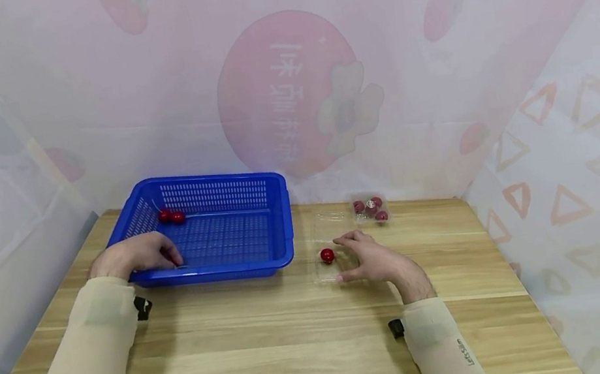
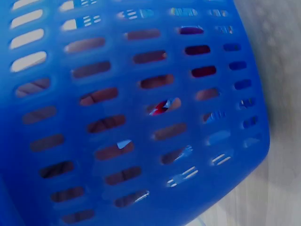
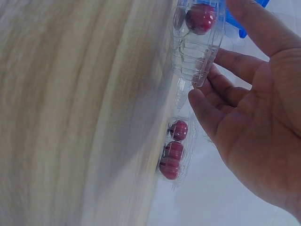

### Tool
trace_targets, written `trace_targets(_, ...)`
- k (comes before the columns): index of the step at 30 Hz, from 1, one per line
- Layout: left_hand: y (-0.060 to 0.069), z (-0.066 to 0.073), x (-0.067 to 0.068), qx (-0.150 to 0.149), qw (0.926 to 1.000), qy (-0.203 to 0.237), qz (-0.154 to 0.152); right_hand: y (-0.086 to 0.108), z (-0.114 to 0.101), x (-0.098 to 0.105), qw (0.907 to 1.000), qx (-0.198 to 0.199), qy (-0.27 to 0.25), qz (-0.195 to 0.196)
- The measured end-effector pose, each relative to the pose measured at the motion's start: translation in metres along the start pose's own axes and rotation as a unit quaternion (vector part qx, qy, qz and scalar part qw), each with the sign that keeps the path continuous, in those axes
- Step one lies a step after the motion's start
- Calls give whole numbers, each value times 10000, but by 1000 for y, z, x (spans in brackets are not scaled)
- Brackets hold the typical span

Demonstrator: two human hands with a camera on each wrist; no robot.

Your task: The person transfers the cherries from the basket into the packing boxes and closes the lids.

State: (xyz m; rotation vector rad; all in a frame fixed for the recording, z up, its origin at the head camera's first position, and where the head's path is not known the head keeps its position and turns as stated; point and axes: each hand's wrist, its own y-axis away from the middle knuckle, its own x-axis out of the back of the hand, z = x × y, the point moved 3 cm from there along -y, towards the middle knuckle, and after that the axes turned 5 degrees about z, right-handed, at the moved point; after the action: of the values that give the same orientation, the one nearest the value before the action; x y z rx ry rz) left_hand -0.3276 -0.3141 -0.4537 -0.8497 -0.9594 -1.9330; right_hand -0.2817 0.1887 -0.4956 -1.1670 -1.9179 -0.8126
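Note:
Inside the blue plastic basket (image 1: 282, 243), my left hand (image 1: 141, 253) reaches over the near left corner, its curled fingers holding a red cherry (image 1: 177, 259) mostly hidden by them. In the left wrist view, the slotted basket wall (image 2: 141, 108) covers most of that hand. Two more cherries (image 1: 170, 216) lie at the basket's back left. My right hand (image 1: 368, 258) stands at the right side of an opened clear plastic box (image 1: 323, 275), fingers extended and thumb apart, at its edge. One stemmed cherry (image 3: 201, 19) sits in this box.
Behind the right hand, a second clear box (image 1: 386, 202) with several cherries stands near the back edge of the wooden table (image 1: 256, 353). Printed cloth walls (image 1: 177, 128) rise close behind the table and at both sides.

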Motion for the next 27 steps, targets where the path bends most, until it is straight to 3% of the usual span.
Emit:
trace_targets(12, -4, 14, 0, -304, 9955, -59, 898, 2, -3, 1, 10000, -6, 7, -5)
trace_targets(23, -5, 38, -1, -683, 9872, 226, 1427, 0, -2, 0, 10000, 20, 19, -3)
trace_targets(27, -4, 46, -3, -680, 9842, 417, 1582, 1, -2, 0, 10000, 23, 16, 17)
